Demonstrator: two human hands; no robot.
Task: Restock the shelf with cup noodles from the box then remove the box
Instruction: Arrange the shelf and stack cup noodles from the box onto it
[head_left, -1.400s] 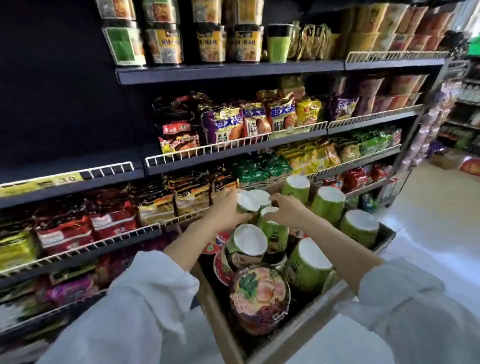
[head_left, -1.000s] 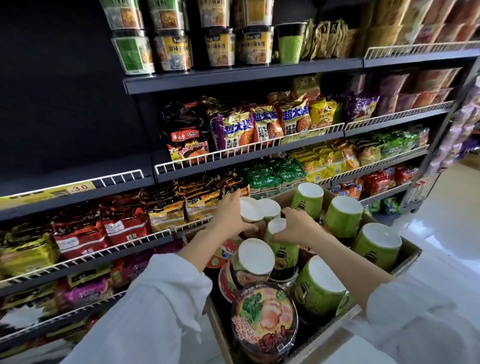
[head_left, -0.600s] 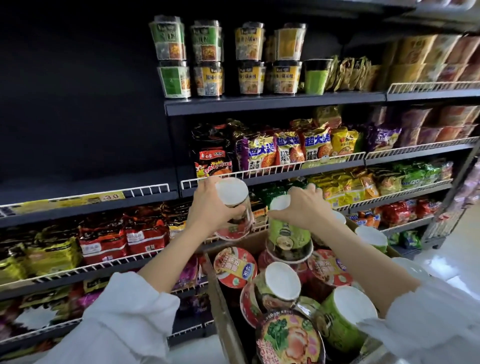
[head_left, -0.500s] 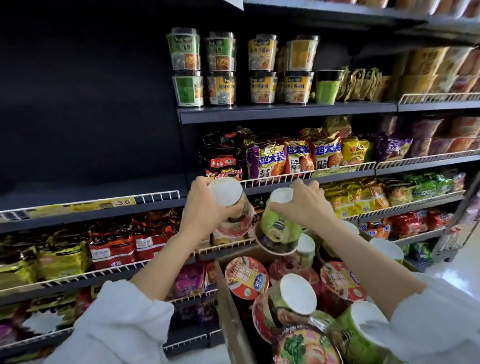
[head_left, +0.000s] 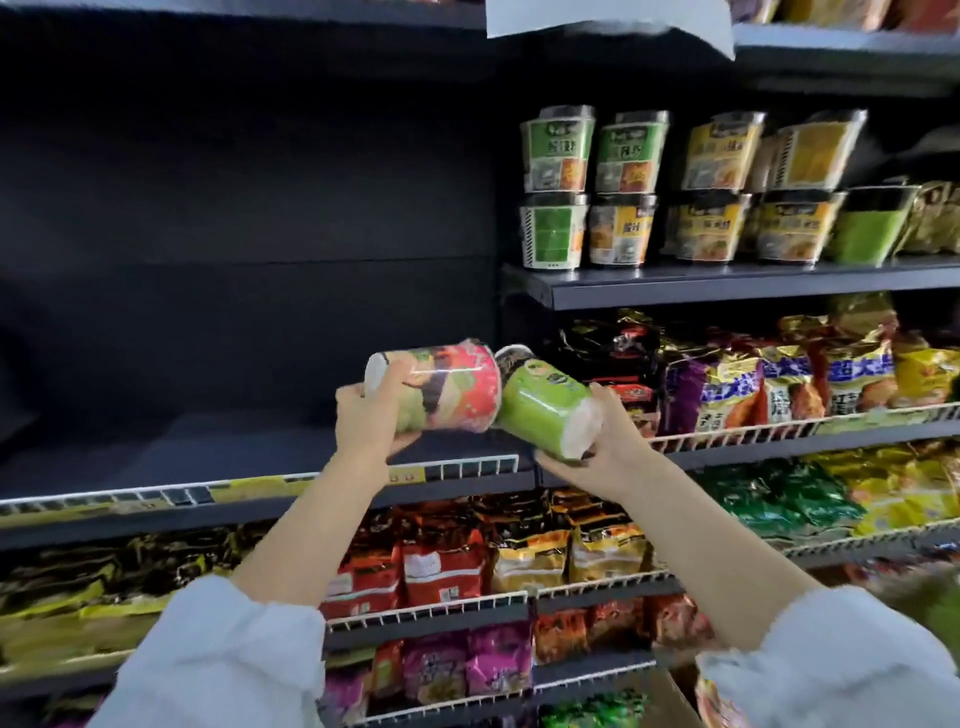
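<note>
Left hand (head_left: 371, 415) grips red cup (head_left: 441, 387), right hand (head_left: 605, 441) grips green cup (head_left: 543, 410); both cups tipped sideways, rims touching, bare shelf (head_left: 208, 457) just beyond, left hand nearer.

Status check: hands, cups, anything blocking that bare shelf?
Left hand grips red cup, right hand grips green cup, both tipped sideways. Cups touch, raised before dark shelf. Nothing blocking it.
</note>
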